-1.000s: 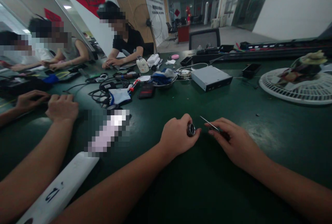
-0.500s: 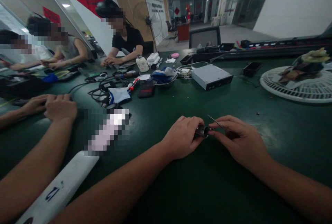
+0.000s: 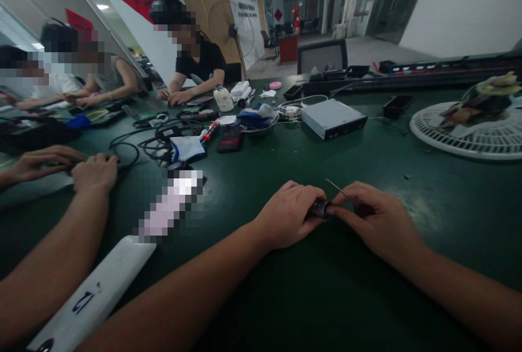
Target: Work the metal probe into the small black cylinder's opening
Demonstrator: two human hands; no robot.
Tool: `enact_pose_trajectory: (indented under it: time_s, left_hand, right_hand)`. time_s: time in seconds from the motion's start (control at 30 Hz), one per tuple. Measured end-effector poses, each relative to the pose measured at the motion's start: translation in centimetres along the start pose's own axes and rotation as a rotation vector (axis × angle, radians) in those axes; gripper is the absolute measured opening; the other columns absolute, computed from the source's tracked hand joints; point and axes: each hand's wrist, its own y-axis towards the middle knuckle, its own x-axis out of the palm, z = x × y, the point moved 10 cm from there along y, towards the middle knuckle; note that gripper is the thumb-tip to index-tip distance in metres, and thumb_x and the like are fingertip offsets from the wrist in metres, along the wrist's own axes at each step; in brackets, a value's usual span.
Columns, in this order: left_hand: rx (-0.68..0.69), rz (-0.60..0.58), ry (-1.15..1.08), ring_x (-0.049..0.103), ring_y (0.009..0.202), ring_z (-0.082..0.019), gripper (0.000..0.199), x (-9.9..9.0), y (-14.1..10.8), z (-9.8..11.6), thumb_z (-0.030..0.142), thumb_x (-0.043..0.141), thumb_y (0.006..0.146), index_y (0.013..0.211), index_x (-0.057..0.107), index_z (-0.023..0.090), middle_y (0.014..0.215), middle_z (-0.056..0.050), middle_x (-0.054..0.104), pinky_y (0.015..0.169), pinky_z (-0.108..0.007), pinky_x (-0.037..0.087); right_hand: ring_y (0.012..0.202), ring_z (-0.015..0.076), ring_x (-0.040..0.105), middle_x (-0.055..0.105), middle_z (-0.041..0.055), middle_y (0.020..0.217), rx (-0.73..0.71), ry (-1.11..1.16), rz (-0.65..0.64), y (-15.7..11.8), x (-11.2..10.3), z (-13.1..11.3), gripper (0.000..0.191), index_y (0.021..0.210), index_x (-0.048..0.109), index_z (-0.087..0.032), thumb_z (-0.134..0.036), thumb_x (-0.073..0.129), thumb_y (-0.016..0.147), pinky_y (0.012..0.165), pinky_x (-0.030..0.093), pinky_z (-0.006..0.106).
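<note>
Dark metal sits snug in our left hand: a small round part peeks out just past the fingers, above the green table. Those fingers are closed around it. Our right hand is close by, with its fingertips touching the end of the part. Its other fingers pinch together on a thin steel pin, and the sharp tip points up and away from the part.

The part is small and round, so if our left fingers go loose, it could drop and roll off across the smooth table. The pin is thin and sharp. If it slips while our hands are this close, it could poke a finger, and if we press too hard, it could bend. Far from our fingers, a co-worker's hand rests near black wires.
</note>
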Motion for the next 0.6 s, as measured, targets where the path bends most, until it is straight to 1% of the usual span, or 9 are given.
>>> enact_pose_trajectory:
  time_s: [0.1, 0.17, 0.23, 0.33, 0.4, 0.47, 0.53, 0.6]
  left_hand:
    - [0.047, 0.011, -0.009, 0.062, 0.096, -0.018, 0.022, -0.1, 0.0, 0.4, 0.031, 0.057, 0.092, 0.11, 0.052, 0.019, 0.103, -0.003, 0.067, 0.092, -0.034, 0.04]
    - [0.063, 0.006, -0.013, 0.062, 0.099, -0.019, 0.022, -0.1, 0.0, 0.6, 0.029, 0.057, 0.093, 0.112, 0.052, 0.02, 0.105, -0.004, 0.067, 0.093, -0.034, 0.04]
    - [0.061, -0.001, -0.016, 0.062, 0.102, -0.019, 0.023, 0.0, -0.1, 0.6, 0.028, 0.057, 0.092, 0.114, 0.052, 0.02, 0.109, -0.004, 0.067, 0.094, -0.035, 0.04]
    - [0.031, 0.029, -0.008, 0.062, 0.103, -0.02, 0.024, -0.2, -0.1, 0.4, 0.027, 0.058, 0.091, 0.114, 0.052, 0.021, 0.112, -0.004, 0.068, 0.095, -0.037, 0.04]
    - [-0.022, 0.086, -0.002, 0.062, 0.101, -0.02, 0.024, -0.6, -0.1, -0.2, 0.025, 0.06, 0.089, 0.112, 0.053, 0.021, 0.11, -0.004, 0.068, 0.095, -0.038, 0.041]
    - [-0.115, 0.166, -0.001, 0.062, 0.098, -0.02, 0.025, -1.4, -0.2, -1.2, 0.021, 0.063, 0.086, 0.109, 0.053, 0.022, 0.108, -0.003, 0.068, 0.093, -0.038, 0.042]
    - [-0.231, 0.265, -0.003, 0.062, 0.096, -0.02, 0.025, -2.3, -0.6, -2.6, 0.019, 0.065, 0.083, 0.105, 0.054, 0.022, 0.103, -0.002, 0.068, 0.091, -0.037, 0.044]
    - [-0.327, 0.344, -0.012, 0.062, 0.092, -0.02, 0.024, -3.1, -1.0, -3.8, 0.019, 0.066, 0.081, 0.103, 0.056, 0.023, 0.099, -0.001, 0.068, 0.089, -0.037, 0.046]
  right_hand:
    - [0.054, 0.0129, 0.057, 0.068, -0.0003, 0.074, 0.058, 0.0, -0.051, 0.0, 0.6, 0.5, 0.014, 0.095, 0.068, -0.024, -0.033, 0.07, 0.084, 0.047, 0.044, 0.026]
    - [0.054, 0.0131, 0.057, 0.068, -0.0008, 0.072, 0.064, 0.003, -0.105, 0.1, 1.2, 0.5, 0.015, 0.097, 0.068, -0.024, -0.034, 0.068, 0.085, 0.048, 0.044, 0.026]
    - [0.057, 0.0137, 0.06, 0.069, -0.0005, 0.074, 0.058, 0.011, -0.145, 0.0, 1.6, 0.2, 0.015, 0.099, 0.067, -0.024, -0.034, 0.064, 0.088, 0.051, 0.045, 0.027]
    - [0.062, 0.014, 0.062, 0.07, 0.001, 0.082, 0.064, 0.057, -0.147, 0.0, 1.5, 0.0, 0.021, 0.109, 0.063, -0.023, -0.035, 0.059, 0.092, 0.055, 0.049, 0.028]
    - [0.061, 0.0136, 0.062, 0.069, 0.0018, 0.087, 0.083, 0.098, -0.116, -0.1, 1.2, 0.3, 0.026, 0.117, 0.059, -0.022, -0.035, 0.055, 0.094, 0.053, 0.049, 0.028]
    - [0.06, 0.0133, 0.061, 0.067, 0.0019, 0.087, 0.091, 0.117, -0.088, -0.1, 0.9, 0.6, 0.027, 0.119, 0.058, -0.022, -0.033, 0.054, 0.094, 0.051, 0.048, 0.028]
    - [0.06, 0.0129, 0.06, 0.066, 0.0014, 0.085, 0.073, 0.096, -0.083, -0.1, 0.9, 0.5, 0.025, 0.117, 0.061, -0.023, -0.03, 0.054, 0.094, 0.05, 0.047, 0.027]
    - [0.06, 0.0127, 0.06, 0.066, 0.001, 0.083, 0.024, 0.048, -0.097, -0.1, 1.0, 0.1, 0.023, 0.114, 0.065, -0.023, -0.026, 0.055, 0.093, 0.052, 0.047, 0.027]
